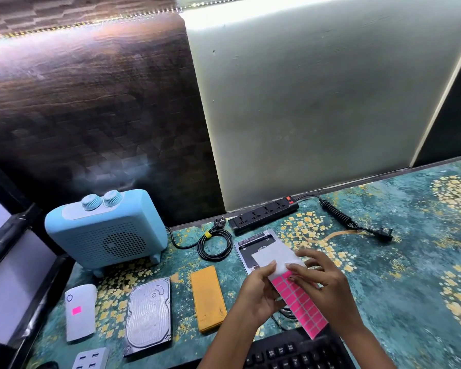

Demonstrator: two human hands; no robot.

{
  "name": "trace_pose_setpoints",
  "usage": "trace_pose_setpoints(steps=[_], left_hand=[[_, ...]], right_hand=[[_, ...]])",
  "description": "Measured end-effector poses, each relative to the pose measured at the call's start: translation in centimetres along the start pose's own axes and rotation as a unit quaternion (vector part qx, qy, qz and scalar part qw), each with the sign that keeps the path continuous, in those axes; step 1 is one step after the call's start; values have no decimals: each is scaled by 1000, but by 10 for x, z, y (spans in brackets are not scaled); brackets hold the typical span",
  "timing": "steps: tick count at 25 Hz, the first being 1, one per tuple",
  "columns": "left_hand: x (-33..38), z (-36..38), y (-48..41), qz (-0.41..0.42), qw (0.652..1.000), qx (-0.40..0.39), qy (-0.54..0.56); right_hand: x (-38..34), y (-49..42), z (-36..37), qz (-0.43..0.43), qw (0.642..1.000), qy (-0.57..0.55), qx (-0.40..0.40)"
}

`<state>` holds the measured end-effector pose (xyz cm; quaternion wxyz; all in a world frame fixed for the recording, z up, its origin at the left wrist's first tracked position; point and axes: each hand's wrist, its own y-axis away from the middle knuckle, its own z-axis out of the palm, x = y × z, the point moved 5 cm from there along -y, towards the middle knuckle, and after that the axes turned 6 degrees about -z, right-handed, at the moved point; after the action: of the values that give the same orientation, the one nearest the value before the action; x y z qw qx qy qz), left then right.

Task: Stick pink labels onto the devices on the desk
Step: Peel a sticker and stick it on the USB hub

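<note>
My left hand [260, 294] holds the white sheet of pink labels [298, 302] by its left edge, above the desk. My right hand [322, 280] pinches at a pink label near the top of the pink rows. A white power bank [80, 312] at the left carries one pink label [77, 310]. A silver hard drive [148, 315], an orange flat device [208, 298] and a blue fan heater [107, 230] lie or stand to the left of my hands. A silver drive caddy [253, 242] lies partly hidden behind the sheet.
A black power strip [264, 215] with coiled cable and plug [381, 233] runs along the back wall. A coiled black cord [214, 243] lies by the heater. A black keyboard [296, 352] sits at the front edge, a white USB hub [91, 358] at bottom left.
</note>
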<state>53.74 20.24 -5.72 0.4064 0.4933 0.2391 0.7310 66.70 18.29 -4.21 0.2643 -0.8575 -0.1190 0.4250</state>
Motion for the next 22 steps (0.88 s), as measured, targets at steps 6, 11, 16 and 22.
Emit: trace_pose_setpoints(steps=[6,11,16,22], left_hand=[[-2,-8,1,-13,1000,-5,9],[-4,-16,-1,-9,1000,-15,-7],[-7,-22,-3,10,999,30,-25],[-11,-20,-2,52,994,55,-83]], right_hand=[[-14,7,3,14,1000,-15,23],[-20,9,11,90,992,-85,32],[-11,23,8,221,950,-214,42],[19,36,-18,300,929,-192,95]])
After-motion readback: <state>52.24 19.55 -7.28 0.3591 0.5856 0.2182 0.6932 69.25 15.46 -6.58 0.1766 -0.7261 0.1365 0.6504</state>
